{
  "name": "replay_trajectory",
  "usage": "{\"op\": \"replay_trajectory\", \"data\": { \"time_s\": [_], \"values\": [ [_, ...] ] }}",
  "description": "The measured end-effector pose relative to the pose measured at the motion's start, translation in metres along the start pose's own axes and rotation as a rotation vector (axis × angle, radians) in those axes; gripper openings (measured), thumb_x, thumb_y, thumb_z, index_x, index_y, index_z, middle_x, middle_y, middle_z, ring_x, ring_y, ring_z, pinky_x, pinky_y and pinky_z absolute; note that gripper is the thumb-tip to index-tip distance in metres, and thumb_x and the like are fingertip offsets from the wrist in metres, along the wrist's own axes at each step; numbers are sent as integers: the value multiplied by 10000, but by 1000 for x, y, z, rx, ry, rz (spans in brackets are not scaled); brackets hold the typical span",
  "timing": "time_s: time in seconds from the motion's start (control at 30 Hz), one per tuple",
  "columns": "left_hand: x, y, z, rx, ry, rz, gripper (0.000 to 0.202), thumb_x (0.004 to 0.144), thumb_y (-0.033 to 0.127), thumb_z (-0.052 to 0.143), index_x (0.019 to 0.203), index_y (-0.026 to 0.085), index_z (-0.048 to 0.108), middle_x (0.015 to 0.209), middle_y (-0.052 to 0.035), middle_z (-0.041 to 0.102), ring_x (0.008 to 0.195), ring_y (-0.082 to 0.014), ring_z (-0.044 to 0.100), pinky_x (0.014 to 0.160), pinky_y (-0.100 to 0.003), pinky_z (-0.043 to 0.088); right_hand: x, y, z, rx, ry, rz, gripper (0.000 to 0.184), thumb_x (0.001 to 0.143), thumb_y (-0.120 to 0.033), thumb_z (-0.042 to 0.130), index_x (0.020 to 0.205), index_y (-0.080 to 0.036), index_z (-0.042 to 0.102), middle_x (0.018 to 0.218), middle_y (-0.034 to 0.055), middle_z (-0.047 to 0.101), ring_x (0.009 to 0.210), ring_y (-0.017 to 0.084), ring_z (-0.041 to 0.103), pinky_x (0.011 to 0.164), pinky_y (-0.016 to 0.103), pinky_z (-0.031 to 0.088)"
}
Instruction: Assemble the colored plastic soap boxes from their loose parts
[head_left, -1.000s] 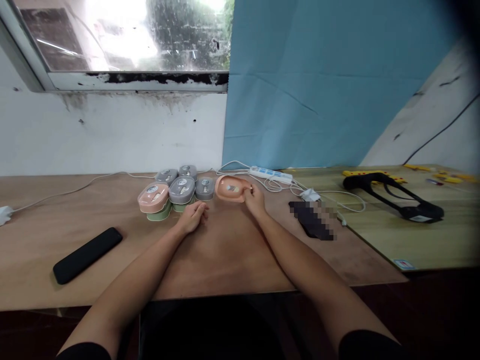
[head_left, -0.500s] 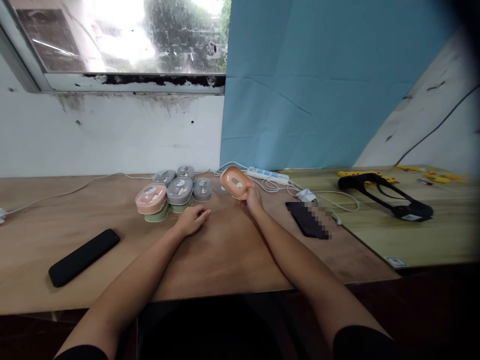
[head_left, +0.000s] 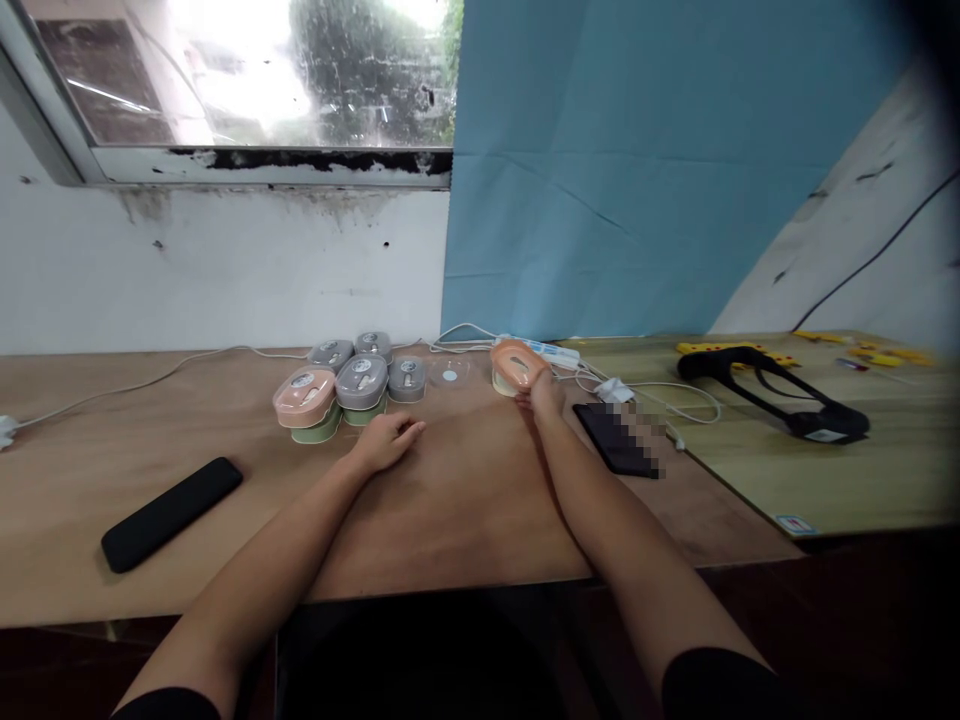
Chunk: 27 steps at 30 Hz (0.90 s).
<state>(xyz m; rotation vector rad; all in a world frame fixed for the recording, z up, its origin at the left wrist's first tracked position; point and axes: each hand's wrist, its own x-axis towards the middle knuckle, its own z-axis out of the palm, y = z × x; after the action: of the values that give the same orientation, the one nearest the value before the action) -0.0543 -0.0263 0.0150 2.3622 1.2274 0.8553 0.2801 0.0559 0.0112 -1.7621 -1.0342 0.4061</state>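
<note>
- The fingers (head_left: 407,430) of the left hand (head_left: 388,441) lie loosely together and half curled, holding nothing, tips toward 2 o'clock; the hand rests on the brown wooden table (head_left: 450,520).
- The fingers (head_left: 534,384) of the right hand (head_left: 546,400) are clamped on the near right end of an orange oval plastic box (head_left: 516,363).
- At the far left, at 8 o'clock from the left hand, a black flat rectangular device (head_left: 171,512) lies on the table, well apart from both hands.
- At 11 o'clock from the left hand stands a cluster of oval lidded boxes: a pink one (head_left: 304,392) on a green one (head_left: 315,432), with grey ones (head_left: 361,380) beside and behind.
- Just right of the cluster a clear round disc (head_left: 450,374) lies flat on the table.
- The orange oval plastic box sits right of the disc, at 11 o'clock from the right hand. Its long axis runs from about 10 to 4 o'clock, the lid faces up and toward the camera, and a pale base shows below. Whether it touches the table I cannot tell.
- Behind it lies a white power strip (head_left: 547,351) with white cables.
- At 4 o'clock from the right hand lies a black flat phone (head_left: 606,432).
- Far right, a black strap harness (head_left: 780,395) lies on a paler board.
</note>
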Motion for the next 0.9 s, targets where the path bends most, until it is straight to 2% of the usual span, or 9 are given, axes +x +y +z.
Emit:
{"op": "replay_trajectory", "data": {
  "time_s": [0.1,0.17,0.27,0.33,0.4,0.53,0.7,0.9],
  "values": [
    [-1,-1,0,0,0,8,390,917,481,427,806,179,649,729,-32,672,672,-152,586,632,-237,408,2,-1,-7,80,83,84,613,945,-502,228,1111,-106,666,712,136,688,678,266,670,619,362,518],
    [-1,-1,0,1,3,15,389,918,478,427,801,180,648,735,-33,673,676,-154,587,631,-237,406,-1,-5,-7,102,138,67,563,940,-468,253,1121,-122,658,794,134,701,781,273,670,675,362,517],
    [0,-1,0,6,-1,17,388,916,477,428,805,181,651,735,-33,672,674,-155,584,623,-237,401,-13,-15,2,197,164,74,492,922,-467,302,1073,-163,659,813,91,694,760,236,658,644,328,518],
    [0,-1,0,10,-6,14,386,916,478,428,808,181,650,729,-31,671,670,-154,582,620,-238,399,-25,-23,12,320,94,148,462,902,-511,352,1008,-174,649,704,49,654,592,191,616,528,299,502],
    [0,1,-1,15,-11,13,385,917,478,426,814,181,650,732,-32,672,674,-155,582,624,-239,399,-39,-30,22,468,-29,278,435,883,-553,405,956,-177,613,574,-5,568,428,141,516,413,269,463],
    [0,3,-2,19,-14,7,391,918,482,419,818,183,651,738,-35,676,680,-159,583,627,-242,400,-57,-39,32,651,-206,434,373,872,-550,484,901,-184,548,535,-43,528,365,96,471,398,248,493],
    [0,2,-1,33,-13,18,386,920,474,419,802,186,648,746,-33,679,685,-157,583,632,-243,396,-59,-38,30,599,-322,438,419,842,-568,548,891,-153,568,542,-12,566,378,99,501,409,252,514],
    [0,2,-1,48,-11,23,380,917,470,427,822,185,660,762,-31,684,688,-154,584,628,-247,386,-55,-34,31,580,-422,407,324,857,-439,578,1019,-158,571,666,23,656,416,103,552,459,260,535]
  ]
}}
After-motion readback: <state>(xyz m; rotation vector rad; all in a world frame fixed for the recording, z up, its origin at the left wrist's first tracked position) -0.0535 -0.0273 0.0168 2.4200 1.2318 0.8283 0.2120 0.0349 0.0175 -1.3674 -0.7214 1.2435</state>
